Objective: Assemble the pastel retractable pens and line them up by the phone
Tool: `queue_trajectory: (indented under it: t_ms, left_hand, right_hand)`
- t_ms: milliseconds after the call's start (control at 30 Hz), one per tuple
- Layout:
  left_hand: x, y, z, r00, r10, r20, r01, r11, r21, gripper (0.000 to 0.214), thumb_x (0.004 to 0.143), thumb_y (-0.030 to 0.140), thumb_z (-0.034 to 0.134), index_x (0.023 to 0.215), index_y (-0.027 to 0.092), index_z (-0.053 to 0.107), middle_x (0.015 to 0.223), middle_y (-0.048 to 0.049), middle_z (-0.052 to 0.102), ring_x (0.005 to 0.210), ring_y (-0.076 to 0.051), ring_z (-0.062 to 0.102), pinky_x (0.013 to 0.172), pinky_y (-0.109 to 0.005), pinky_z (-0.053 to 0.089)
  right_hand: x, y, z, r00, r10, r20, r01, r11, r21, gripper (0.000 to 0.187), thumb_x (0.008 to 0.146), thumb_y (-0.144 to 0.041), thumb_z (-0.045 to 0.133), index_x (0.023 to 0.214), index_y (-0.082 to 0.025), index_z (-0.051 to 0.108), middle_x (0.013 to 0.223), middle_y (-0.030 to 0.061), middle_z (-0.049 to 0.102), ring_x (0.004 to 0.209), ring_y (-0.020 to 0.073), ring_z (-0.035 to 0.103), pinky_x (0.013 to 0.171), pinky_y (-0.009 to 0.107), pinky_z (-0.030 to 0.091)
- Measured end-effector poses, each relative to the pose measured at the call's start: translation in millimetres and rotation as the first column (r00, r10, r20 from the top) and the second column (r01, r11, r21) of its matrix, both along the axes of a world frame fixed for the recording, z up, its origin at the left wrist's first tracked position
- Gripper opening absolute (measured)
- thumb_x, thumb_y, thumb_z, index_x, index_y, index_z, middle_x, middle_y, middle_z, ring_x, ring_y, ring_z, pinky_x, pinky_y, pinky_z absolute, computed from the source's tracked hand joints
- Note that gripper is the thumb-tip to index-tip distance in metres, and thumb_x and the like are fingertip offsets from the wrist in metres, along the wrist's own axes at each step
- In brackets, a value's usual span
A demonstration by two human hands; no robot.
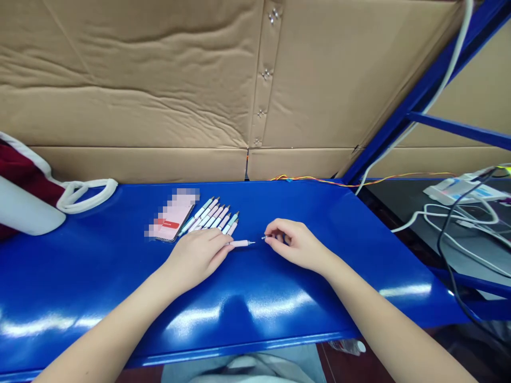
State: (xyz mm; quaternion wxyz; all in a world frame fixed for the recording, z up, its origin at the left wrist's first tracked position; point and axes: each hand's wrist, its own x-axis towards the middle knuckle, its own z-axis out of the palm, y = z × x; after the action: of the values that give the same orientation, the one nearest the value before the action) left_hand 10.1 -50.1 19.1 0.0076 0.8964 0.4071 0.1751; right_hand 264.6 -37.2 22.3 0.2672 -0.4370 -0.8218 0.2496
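Two hands at work at centre frame on a glossy blue metal bench [279, 314], and the focus is one pale pink pen [240, 243] lying flat, just ahead of the left hand [197, 256]. That's a light, slim, stiff barrel, slick against the painted surface and liable to roll, so its middle looks the safest place to take hold. The left hand is loosely closed, its fingertips pressing on the pen's near end. Over to the right, the right hand [297, 246] has narrowed to a tight pinch, thumb and forefinger on a tiny silvery piece [265, 238], perhaps a spring or refill tip, though it's too small to call from here. A small gap separates that pinch from the pen's point. Up and left, a neat row of pens [211, 217] sits beside a pink-screened phone [171, 217], partly pixelated. Farther left, a white-handled bag [85, 194] sits against the cardboard wall [139, 96], while orange wires [315, 182] trail along the bench's back edge.
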Motion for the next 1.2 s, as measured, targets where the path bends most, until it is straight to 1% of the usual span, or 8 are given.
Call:
queue_trajectory:
  t_ms: [100, 200, 333, 433, 567, 700, 933, 1200]
  left_hand:
    - [2, -1, 1.3, 1.000, 0.000, -0.015, 0.000, 1.000, -0.007, 0.027, 0.094, 0.033, 0.040, 0.095, 0.023, 0.065, 0.086, -0.0014, 0.069, 0.080, -0.019, 0.062, 0.076, -0.033, 0.044]
    - [7, -7, 3.8, 0.997, 0.067, -0.030, -0.070, 0.993, -0.097, 0.027, 0.093, 0.035, 0.042, 0.092, 0.024, 0.066, 0.081, -0.0005, 0.069, 0.076, -0.018, 0.063, 0.071, -0.032, 0.043]
    - [17, -13, 3.2, 0.977, 0.191, -0.098, -0.210, 0.941, -0.266, 0.023, 0.090, 0.036, 0.045, 0.085, 0.024, 0.064, 0.076, 0.0003, 0.068, 0.068, -0.016, 0.062, 0.057, -0.025, 0.040]
    - [22, -14, -1.8, 0.967, 0.202, -0.154, -0.237, 0.937, -0.256, 0.021, 0.089, 0.034, 0.047, 0.084, 0.022, 0.063, 0.085, -0.0015, 0.067, 0.073, -0.016, 0.063, 0.058, -0.024, 0.040]
    - [22, -13, -8.9, 0.969, 0.191, -0.159, -0.215, 0.964, -0.156, 0.022, 0.088, 0.038, 0.049, 0.086, 0.021, 0.062, 0.087, -0.0022, 0.064, 0.074, -0.016, 0.062, 0.054, -0.023, 0.039]
    - [20, -13, -12.6, 0.990, 0.133, -0.053, -0.137, 0.989, -0.062, 0.024, 0.087, 0.043, 0.052, 0.094, 0.022, 0.061, 0.092, -0.0024, 0.063, 0.078, -0.017, 0.062, 0.057, -0.024, 0.042]
    - [23, -16, -17.1, 0.997, -0.045, 0.069, 0.046, 0.999, -0.022, 0.023, 0.095, 0.028, 0.040, 0.098, 0.023, 0.062, 0.089, -0.0016, 0.063, 0.078, -0.013, 0.061, 0.064, -0.024, 0.044]
    - [26, -13, -19.7, 0.996, -0.001, 0.084, 0.007, 0.998, -0.070, 0.021, 0.093, 0.027, 0.044, 0.091, 0.022, 0.064, 0.088, -0.0017, 0.064, 0.082, -0.015, 0.061, 0.071, -0.026, 0.046]
  right_hand:
    - [5, 4, 0.7, 0.999, -0.033, 0.027, 0.033, 0.999, -0.006, 0.006, 0.083, -0.022, 0.053, 0.084, -0.019, 0.059, 0.073, -0.0008, 0.058, 0.058, 0.0096, 0.051, 0.055, 0.021, 0.040]
    - [6, 6, 0.0, 0.996, -0.057, 0.065, 0.057, 0.998, 0.006, 0.006, 0.083, -0.022, 0.053, 0.084, -0.019, 0.058, 0.073, -0.0005, 0.059, 0.060, 0.0107, 0.052, 0.057, 0.022, 0.040]
    - [1, 6, -4.1, 0.990, -0.011, 0.143, 0.013, 1.000, -0.010, 0.006, 0.084, -0.021, 0.053, 0.083, -0.019, 0.058, 0.074, 0.0003, 0.061, 0.062, 0.0116, 0.054, 0.059, 0.022, 0.040]
    - [-3, 5, -8.8, 0.983, 0.037, 0.180, -0.034, 0.999, -0.020, 0.007, 0.085, -0.023, 0.054, 0.082, -0.018, 0.058, 0.075, 0.0006, 0.062, 0.063, 0.0113, 0.054, 0.059, 0.022, 0.039]
    - [-8, 4, -14.1, 0.980, 0.064, 0.186, -0.062, 0.998, -0.017, 0.008, 0.086, -0.024, 0.055, 0.082, -0.018, 0.059, 0.073, -0.0003, 0.060, 0.063, 0.0112, 0.053, 0.060, 0.022, 0.039]
    - [-15, 0, -15.1, 0.990, 0.097, 0.103, -0.092, 0.995, -0.050, 0.007, 0.086, -0.022, 0.056, 0.084, -0.018, 0.060, 0.073, -0.0003, 0.061, 0.064, 0.0114, 0.055, 0.061, 0.022, 0.040]
    - [-27, -11, -7.8, 0.985, 0.170, -0.034, -0.173, 0.977, -0.123, 0.010, 0.088, -0.022, 0.054, 0.084, -0.018, 0.063, 0.080, 0.0007, 0.066, 0.071, 0.0124, 0.060, 0.067, 0.023, 0.044]
    - [-8, 1, -7.3, 0.975, 0.096, 0.202, -0.090, 0.995, -0.042, 0.007, 0.085, -0.020, 0.056, 0.080, -0.018, 0.061, 0.075, 0.0002, 0.062, 0.066, 0.0119, 0.055, 0.063, 0.023, 0.040]
